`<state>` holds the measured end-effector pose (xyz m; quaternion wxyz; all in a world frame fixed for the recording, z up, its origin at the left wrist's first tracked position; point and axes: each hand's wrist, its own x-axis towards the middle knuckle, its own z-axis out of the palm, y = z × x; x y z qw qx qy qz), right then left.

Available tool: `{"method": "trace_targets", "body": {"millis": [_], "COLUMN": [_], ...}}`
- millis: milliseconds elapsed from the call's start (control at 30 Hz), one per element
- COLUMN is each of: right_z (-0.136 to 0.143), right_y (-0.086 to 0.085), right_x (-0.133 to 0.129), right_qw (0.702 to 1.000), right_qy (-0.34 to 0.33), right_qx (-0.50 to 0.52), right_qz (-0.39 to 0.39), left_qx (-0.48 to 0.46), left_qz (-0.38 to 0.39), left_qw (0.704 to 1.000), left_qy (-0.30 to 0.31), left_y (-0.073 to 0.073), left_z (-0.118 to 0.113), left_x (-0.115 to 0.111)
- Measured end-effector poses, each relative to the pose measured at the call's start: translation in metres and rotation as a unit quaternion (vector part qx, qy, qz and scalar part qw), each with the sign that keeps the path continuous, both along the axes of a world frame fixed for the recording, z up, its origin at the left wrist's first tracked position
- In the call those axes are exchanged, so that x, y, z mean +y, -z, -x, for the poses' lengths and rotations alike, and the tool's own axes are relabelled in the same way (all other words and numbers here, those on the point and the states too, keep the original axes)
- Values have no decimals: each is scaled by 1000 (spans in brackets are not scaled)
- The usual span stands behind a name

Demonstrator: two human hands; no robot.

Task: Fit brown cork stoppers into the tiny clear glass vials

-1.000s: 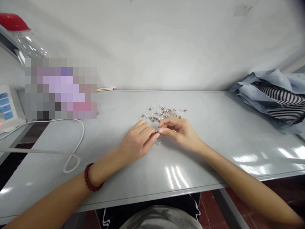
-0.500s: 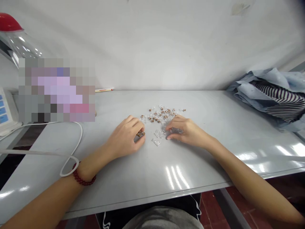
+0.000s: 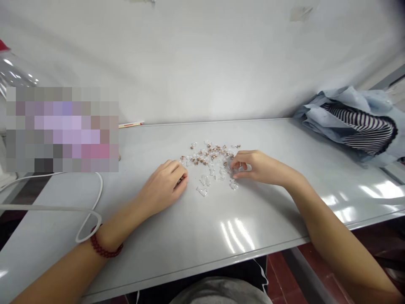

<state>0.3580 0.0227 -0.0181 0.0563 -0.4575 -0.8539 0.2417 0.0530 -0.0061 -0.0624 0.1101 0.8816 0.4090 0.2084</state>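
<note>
Small clear bottles (image 3: 201, 191), some with brown cork stoppers, lie scattered on the grey table. My left hand (image 3: 167, 181) rests on the table left of them, fingers curled closed. A bit of the brown corks (image 3: 179, 180) shows between its thumb and forefinger. At the right side of the pile, my right hand (image 3: 249, 166) has its fingers bent around a small clear bottle (image 3: 247, 167), partly hidden by the fingers. Several uncorked bottles lie between the hands, and the corked bottles (image 3: 202, 161) are mostly farther back.
A white cable (image 3: 100, 190) loops near my left forearm. Against the wall lies a thin pale stick (image 3: 131, 124). A light blue cloth bag (image 3: 354, 122) with a striped lining sits at the right. A clear container (image 3: 15, 74) with a red lid stands far left.
My right hand has shifted right, uncovering bottles that were under it. My left hand has closed further over the brown corks. The view has turned slightly to the right.
</note>
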Motion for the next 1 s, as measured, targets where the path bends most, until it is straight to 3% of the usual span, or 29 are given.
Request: {"method": "trace_targets", "body": {"millis": [333,500,667,800,1000], "right_z": [22,18,31,48,58], "right_y": [0,0,5,11,15], "right_x": [-18,-16,-23,-35,-44], "right_qw": [991,997,977,970,963], "right_qy": [-22,-12,-35,-68,-79], "right_qx": [-111,40,203,231,254], "right_qz": [-72,-67,-50,-45,-51], "left_qx": [5,-5,-66,-76,-70], "left_qz": [-3,-21,-70,-82,-110], "left_qw": [1000,999,995,992,990], "left_qy": [-12,-26,7,53,59], "left_y": [-1,-1,-6,-7,-6], "left_z": [-2,-6,-19,-31,-33], "left_x": [-1,-3,-13,-22,-25]}}
